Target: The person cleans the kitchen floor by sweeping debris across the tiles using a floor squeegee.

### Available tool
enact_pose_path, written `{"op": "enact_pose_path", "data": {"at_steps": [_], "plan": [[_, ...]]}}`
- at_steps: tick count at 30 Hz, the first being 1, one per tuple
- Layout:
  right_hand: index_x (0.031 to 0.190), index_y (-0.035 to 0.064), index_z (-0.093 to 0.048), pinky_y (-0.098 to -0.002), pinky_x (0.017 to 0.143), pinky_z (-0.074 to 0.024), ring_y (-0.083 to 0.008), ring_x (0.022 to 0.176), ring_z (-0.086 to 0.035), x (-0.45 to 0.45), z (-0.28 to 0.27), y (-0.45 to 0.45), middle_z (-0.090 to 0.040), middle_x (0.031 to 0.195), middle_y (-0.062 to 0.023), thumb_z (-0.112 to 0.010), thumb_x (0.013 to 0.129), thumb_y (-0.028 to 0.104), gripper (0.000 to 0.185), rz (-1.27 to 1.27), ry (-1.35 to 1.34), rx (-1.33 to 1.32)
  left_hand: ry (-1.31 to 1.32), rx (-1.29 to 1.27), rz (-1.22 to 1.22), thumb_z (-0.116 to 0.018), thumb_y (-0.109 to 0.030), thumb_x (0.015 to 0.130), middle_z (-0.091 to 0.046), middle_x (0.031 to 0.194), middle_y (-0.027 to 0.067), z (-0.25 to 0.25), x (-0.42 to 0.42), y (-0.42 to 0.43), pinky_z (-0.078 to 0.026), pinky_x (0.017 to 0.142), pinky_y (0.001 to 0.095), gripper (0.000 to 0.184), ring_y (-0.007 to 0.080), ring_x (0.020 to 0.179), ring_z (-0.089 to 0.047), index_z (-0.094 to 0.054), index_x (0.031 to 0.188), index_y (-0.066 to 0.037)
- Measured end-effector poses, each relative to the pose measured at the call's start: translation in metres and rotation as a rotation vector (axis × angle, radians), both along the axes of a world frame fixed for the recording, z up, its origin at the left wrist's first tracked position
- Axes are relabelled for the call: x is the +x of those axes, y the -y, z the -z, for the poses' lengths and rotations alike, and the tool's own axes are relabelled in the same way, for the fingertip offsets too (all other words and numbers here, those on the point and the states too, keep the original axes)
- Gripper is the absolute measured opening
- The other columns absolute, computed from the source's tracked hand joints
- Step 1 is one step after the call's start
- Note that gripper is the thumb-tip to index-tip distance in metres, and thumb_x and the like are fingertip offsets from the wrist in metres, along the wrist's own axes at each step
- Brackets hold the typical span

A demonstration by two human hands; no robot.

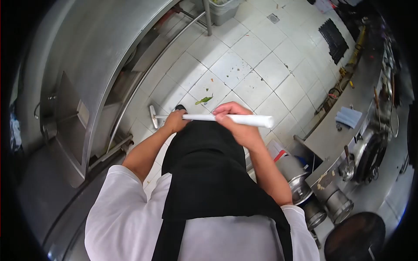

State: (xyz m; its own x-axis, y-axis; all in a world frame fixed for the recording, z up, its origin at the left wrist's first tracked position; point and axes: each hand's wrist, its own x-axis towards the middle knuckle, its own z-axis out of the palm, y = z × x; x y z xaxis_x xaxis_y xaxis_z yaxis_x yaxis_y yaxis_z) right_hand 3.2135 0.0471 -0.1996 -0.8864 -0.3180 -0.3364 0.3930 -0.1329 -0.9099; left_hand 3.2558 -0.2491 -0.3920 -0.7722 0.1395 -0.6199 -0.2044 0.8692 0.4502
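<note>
A floor squeegee (257,120) with a thick white handle lies across the front of my body, its narrow T-shaped head (153,116) low at the left above the tiles. My left hand (176,121) is closed round the pole nearer the head. Farther up, my right hand (237,125) grips the white handle, whose rounded end sticks out to the right. Beyond my hands, a green leaf scrap (203,100) and small bits of food litter the white tiled floor (230,65). The tip of a dark shoe (180,107) shows beside my left hand.
A steel counter and sink unit (100,56) with a curved rail runs along the left. To the right stands a steel worktop (326,139) with a folded cloth (348,117) and pans. Metal pots (339,206) sit lower right. A grey bin (224,12) and black mat (333,40) are farther off.
</note>
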Motion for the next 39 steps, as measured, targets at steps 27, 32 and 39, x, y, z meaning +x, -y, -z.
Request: {"op": "enact_pose_path", "data": {"at_steps": [27, 32, 39], "plan": [[0.095, 0.0074, -0.052, -0.0302, 0.054, -0.0524, -0.0103, 0.05, -0.05, -0.054, -0.256, -0.194, -0.049, 0.06, 0.0027, -0.073, 0.097, 0.024, 0.026, 0.059, -0.968, -0.169, -0.594, 0.757, 0.011, -0.063, -0.003, 0.083, -0.068, 0.084, 0.0116, -0.15, -0.151, -0.315, -0.05, 0.078, 0.0461, 0.008, 0.0373, 0.087, -0.064, -0.064, 0.089, -0.009], [0.08, 0.0016, -0.063, -0.0369, 0.064, -0.0556, -0.0158, 0.058, -0.058, -0.073, -0.211, -0.17, -0.061, 0.067, -0.0067, -0.069, 0.095, 0.017, 0.022, 0.039, -0.669, -0.302, -0.352, 0.533, -0.113, -0.065, -0.01, 0.091, -0.071, 0.089, 0.0164, -0.142, -0.106, -0.229, -0.052, 0.079, 0.0433, 0.01, 0.0345, 0.088, -0.069, -0.069, 0.099, -0.006], [0.093, -0.0026, -0.073, -0.0372, 0.087, -0.0536, -0.0239, 0.093, -0.07, -0.117, -0.099, -0.112, -0.073, 0.094, -0.0146, -0.073, 0.089, 0.007, 0.011, -0.117, -0.276, -0.036, -0.265, 0.208, -0.319, -0.065, -0.013, 0.086, -0.073, 0.087, 0.0183, -0.047, -0.115, -0.127, -0.054, 0.079, 0.0479, 0.009, 0.0404, 0.087, -0.07, -0.072, 0.089, -0.008]]}}
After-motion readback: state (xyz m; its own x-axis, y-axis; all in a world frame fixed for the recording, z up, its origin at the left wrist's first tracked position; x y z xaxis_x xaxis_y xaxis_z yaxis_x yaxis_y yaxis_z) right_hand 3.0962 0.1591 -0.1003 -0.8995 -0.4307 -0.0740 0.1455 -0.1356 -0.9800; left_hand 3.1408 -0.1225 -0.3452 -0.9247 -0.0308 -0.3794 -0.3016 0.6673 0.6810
